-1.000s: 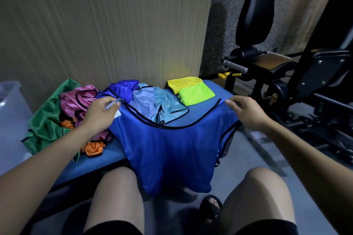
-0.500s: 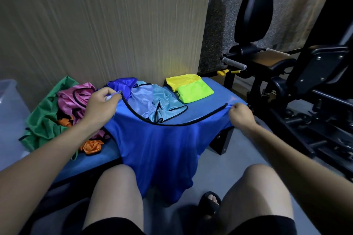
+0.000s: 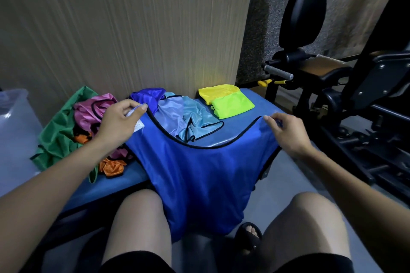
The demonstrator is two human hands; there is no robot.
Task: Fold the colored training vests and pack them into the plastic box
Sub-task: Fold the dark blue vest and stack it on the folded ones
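Observation:
A royal blue vest (image 3: 199, 175) with black trim hangs spread over the front edge of the blue bench (image 3: 124, 182), its neckline facing the wall. My left hand (image 3: 121, 119) pinches its left shoulder strap, where a white label shows. My right hand (image 3: 286, 131) pinches the right shoulder strap. A clear plastic box (image 3: 13, 106) stands at the far left, partly cut off. Folded yellow (image 3: 217, 93) and lime green (image 3: 233, 105) vests lie at the bench's back right.
Crumpled vests lie on the bench: green (image 3: 57, 133), pink (image 3: 91, 108), orange (image 3: 113, 166), purple (image 3: 148, 95), light blue (image 3: 195, 117). A cardboard-coloured wall stands behind. Black gym equipment (image 3: 346, 86) fills the right side. My knees are below the bench edge.
The vest has been pulled back up onto the bench, so less of it hangs down. My right hand has moved slightly up and away, keeping the neckline stretched.

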